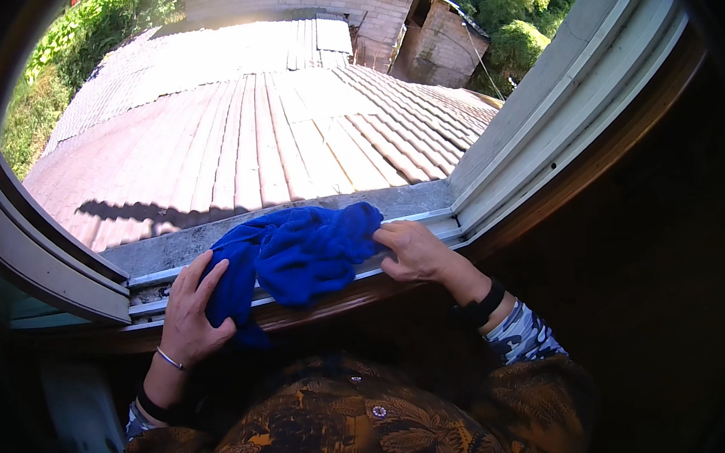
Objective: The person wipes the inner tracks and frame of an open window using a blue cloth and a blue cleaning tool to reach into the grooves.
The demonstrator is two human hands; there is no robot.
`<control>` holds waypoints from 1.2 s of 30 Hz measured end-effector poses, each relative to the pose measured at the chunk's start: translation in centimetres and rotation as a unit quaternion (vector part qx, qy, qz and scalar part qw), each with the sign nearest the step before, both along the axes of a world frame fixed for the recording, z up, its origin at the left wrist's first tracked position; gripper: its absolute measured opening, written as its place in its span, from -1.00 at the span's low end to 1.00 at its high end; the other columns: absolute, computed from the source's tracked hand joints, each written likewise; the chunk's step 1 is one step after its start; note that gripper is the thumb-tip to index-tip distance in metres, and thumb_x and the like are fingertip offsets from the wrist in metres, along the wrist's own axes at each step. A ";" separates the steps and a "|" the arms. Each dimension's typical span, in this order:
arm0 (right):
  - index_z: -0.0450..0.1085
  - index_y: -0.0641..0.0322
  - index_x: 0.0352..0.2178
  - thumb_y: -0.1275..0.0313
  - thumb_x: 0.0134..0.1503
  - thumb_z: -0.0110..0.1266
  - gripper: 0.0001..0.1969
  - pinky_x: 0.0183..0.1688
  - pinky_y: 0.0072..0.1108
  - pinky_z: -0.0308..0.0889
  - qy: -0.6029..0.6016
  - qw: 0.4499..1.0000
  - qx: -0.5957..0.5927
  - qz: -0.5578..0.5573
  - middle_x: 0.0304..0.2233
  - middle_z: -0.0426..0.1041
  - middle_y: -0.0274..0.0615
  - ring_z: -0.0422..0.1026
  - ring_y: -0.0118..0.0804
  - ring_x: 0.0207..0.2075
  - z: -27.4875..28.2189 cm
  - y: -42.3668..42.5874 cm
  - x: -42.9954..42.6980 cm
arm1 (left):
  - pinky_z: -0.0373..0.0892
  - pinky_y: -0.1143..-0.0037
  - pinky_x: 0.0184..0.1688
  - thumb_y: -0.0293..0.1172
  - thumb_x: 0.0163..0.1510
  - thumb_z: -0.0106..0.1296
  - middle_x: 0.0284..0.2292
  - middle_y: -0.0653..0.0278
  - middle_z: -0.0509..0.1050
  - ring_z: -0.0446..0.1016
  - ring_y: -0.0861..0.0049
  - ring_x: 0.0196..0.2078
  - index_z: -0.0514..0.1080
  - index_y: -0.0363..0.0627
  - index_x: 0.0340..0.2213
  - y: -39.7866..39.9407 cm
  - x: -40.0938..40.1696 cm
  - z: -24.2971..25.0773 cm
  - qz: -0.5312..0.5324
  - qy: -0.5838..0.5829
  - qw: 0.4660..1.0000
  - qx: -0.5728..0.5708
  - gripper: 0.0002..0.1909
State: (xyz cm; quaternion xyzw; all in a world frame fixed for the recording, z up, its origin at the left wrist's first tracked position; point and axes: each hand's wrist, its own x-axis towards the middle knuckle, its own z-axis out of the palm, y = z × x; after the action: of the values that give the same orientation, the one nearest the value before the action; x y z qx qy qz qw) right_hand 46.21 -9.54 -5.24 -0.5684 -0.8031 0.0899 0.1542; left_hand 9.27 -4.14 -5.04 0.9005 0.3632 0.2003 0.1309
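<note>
A crumpled blue cloth [305,248] lies across the metal track [427,223] of an open sliding window, with part of it hanging over the inner edge. My right hand [410,248] grips the cloth's right end between thumb and curled fingers, low over the track. At the cloth's left end, my left hand [197,306] rests with its fingers apart, touching the fabric; whether it pinches any cloth cannot be told. Dirt shows in the track just left of the cloth.
A sliding sash [57,261] stands at the left, and the white window frame [568,105] rises at the right. Beyond the concrete outer sill [160,246] lies a corrugated roof [253,127]. Brown wooden trim [336,308] runs along the inner edge, close to my body.
</note>
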 end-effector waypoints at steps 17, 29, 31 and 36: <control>0.31 0.12 -0.53 0.56 -0.14 -0.06 -0.91 -0.36 -0.49 0.26 -0.211 0.970 0.084 0.084 -0.58 0.31 -0.27 0.34 -0.26 -0.41 0.7 1.0 0.4 | -0.06 0.14 0.16 -0.09 -0.33 0.13 -0.04 0.05 0.25 0.12 0.12 0.10 0.27 -0.22 -0.09 -0.1 -5.0 -2.5 0.053 -0.009 0.993 0.107 -0.27; 0.24 0.30 -0.49 0.52 -0.36 -0.05 -0.74 -0.32 -0.29 0.26 -0.190 0.979 -0.041 -0.054 -0.52 0.32 -0.02 0.33 0.04 -0.41 -3.1 0.0 1.9 | -0.04 0.17 0.15 -0.17 -0.36 0.14 -0.03 0.07 0.25 0.12 0.14 0.10 0.28 -0.17 -0.08 1.6 -5.0 -4.3 0.033 -0.008 0.995 0.092 -0.28; 0.24 0.32 -0.51 0.47 -0.37 -0.06 -0.74 -0.33 -0.29 0.27 -0.138 0.990 -0.022 -0.009 -0.52 0.32 0.00 0.33 0.05 -0.42 -3.3 2.0 -2.4 | -0.04 0.17 0.15 -0.17 -0.35 0.13 -0.02 0.07 0.23 0.10 0.14 0.11 0.27 -0.16 -0.07 1.3 -5.5 -3.9 0.047 0.005 0.996 0.080 -0.27; 0.22 0.31 -0.55 0.43 -0.28 -0.01 -0.79 -0.37 -0.32 0.26 0.055 0.994 0.013 0.092 -0.55 0.26 -0.02 0.30 0.03 -0.44 -3.4 4.0 -10.1 | -0.05 0.17 0.16 -0.16 -0.35 0.12 -0.01 0.05 0.22 0.09 0.12 0.12 0.24 -0.19 -0.06 1.5 -4.2 -4.1 0.036 0.004 0.996 0.086 -0.26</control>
State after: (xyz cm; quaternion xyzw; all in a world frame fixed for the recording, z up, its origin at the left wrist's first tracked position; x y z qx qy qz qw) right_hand 36.07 -5.52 -8.65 -0.4846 -0.8434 0.1242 0.1962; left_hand 5.08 -2.65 -9.18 0.8953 0.3777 0.2321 0.0441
